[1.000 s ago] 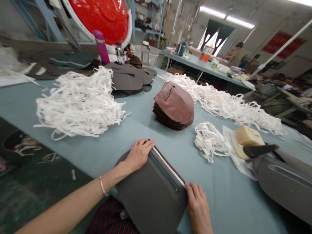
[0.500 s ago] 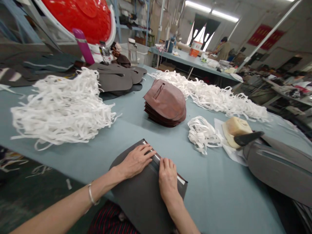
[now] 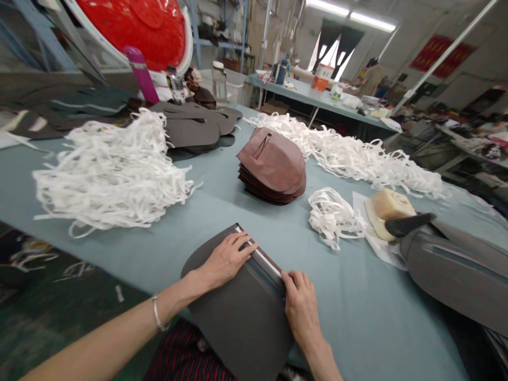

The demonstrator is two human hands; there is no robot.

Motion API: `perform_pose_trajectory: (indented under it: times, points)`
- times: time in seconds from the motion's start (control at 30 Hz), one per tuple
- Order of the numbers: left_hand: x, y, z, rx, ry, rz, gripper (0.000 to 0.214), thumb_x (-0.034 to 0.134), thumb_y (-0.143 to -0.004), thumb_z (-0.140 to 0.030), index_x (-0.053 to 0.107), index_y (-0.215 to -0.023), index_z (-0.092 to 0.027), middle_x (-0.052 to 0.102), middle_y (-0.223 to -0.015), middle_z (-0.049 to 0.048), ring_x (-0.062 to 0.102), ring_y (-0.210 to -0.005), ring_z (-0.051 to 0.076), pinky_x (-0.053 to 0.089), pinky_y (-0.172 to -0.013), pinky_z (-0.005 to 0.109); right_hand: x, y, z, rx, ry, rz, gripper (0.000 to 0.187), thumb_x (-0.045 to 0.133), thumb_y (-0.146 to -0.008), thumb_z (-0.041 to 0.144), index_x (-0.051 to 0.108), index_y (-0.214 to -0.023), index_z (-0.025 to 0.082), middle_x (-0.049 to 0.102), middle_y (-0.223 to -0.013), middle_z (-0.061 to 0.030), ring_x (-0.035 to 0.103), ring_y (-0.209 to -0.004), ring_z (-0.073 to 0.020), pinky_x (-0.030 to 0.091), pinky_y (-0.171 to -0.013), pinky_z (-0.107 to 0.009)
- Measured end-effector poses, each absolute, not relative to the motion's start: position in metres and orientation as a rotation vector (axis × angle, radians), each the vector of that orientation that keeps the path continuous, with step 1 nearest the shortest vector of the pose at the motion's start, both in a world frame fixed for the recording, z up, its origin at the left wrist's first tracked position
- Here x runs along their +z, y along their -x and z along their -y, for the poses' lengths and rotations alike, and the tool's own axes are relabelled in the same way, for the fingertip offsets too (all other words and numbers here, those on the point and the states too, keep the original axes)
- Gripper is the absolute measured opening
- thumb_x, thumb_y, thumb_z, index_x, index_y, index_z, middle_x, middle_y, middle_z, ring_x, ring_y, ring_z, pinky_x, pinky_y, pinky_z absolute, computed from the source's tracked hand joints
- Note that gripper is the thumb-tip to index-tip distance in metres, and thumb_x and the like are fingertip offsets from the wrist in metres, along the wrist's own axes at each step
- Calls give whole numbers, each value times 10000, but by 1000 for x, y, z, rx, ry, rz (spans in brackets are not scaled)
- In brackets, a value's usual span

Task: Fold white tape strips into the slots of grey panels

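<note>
I've got my left hand [image 3: 225,260] lying nearly flat across the grey sheet [image 3: 238,323], my right hand [image 3: 300,300] half-curled at the white strip [image 3: 266,263], its grip unclear.

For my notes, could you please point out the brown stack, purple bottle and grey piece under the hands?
Brown stack [image 3: 273,163]: head view, top piece.
Purple bottle [image 3: 144,78]: head view, body.
Grey piece [image 3: 245,311]: head view, broad surface.

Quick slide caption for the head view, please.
Left hand and right hand on a dark grey panel, with stacked brown pieces and white strips beyond.
</note>
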State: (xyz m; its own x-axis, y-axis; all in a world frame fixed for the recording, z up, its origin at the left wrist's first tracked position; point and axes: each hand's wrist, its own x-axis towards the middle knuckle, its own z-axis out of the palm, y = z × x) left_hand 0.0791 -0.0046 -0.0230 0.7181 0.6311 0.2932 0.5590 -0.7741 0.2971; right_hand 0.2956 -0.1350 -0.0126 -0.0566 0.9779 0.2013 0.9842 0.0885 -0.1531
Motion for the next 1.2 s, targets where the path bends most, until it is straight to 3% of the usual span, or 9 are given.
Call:
perform_pose_trajectory:
  times: [0.17,0.37,0.5,0.63,0.83,1.0,1.1,1.2]
  points:
    - [-20,-66,-3,738,-2464,-944,372,316,-921,-117,509,-1223,-214,547,-1209,86,465,-1189,201,397,-1031,416,-10,-297,135,-41,1962,2160,206,444,-874,67,606,-934,180,571,-922,-72,482,-848,-208,382,-722,-319]
    - [-22,-17,-13,1034,-2170,-1446,317,282,-913,-117,535,-1094,-174,579,-1011,79,526,-994,200,442,-914,405,-12,-304,116,-64,1898,2158,190,453,-847,84,594,-871,210,566,-930,-72,491,-860,-229,382,-694,-335]
    - [-25,17,-15,1163,-2097,-1701,319,292,-901,-97,516,-1116,-172,571,-1048,77,511,-1028,195,412,-941,391,-15,-279,74,2,1716,2122,182,453,-863,146,593,-955,218,569,-932,-75,511,-864,-232,404,-713,-341]
    - [-23,39,-24,1363,-2014,-1958,305,342,-878,-94,504,-1126,-169,563,-1092,88,499,-1070,211,378,-970,412,-9,-209,15,330,1469,2107,182,434,-891,189,583,-997,196,582,-952,-81,549,-842,-199,434,-751,-312]
    - [-12,52,-46,1745,-1859,-2137,301,394,-880,-145,466,-1172,-153,537,-1150,124,474,-1122,244,349,-991,452,13,-97,-77,551,1221,1993,177,454,-853,179,613,-931,179,606,-872,-60,562,-779,-175,437,-736,-283]
    - [-3,53,-66,1964,-1805,-2148,345,413,-877,-166,430,-1221,-141,512,-1171,148,464,-1133,251,353,-992,458,40,-33,-131,542,1151,1877,416,446,-811,139,520,-1219,170,607,-989,-80,552,-827,-184,418,-780,-305]
    - [2,50,-80,1983,-1847,-2137,407,399,-877,-152,380,-1283,-133,495,-1227,165,447,-1186,244,348,-1009,445,50,-17,-146,671,1078,1804,306,495,-763,138,633,-1028,202,620,-913,-51,548,-805,-180,403,-770,-294]
    - [4,51,-94,1683,-2047,-2234,435,416,-862,-143,410,-1296,-170,504,-1287,146,412,-1253,259,303,-1035,469,45,-31,-136,745,1085,1728,138,496,-787,192,632,-769,193,605,-781,-20,535,-746,-158,400,-732,-266]
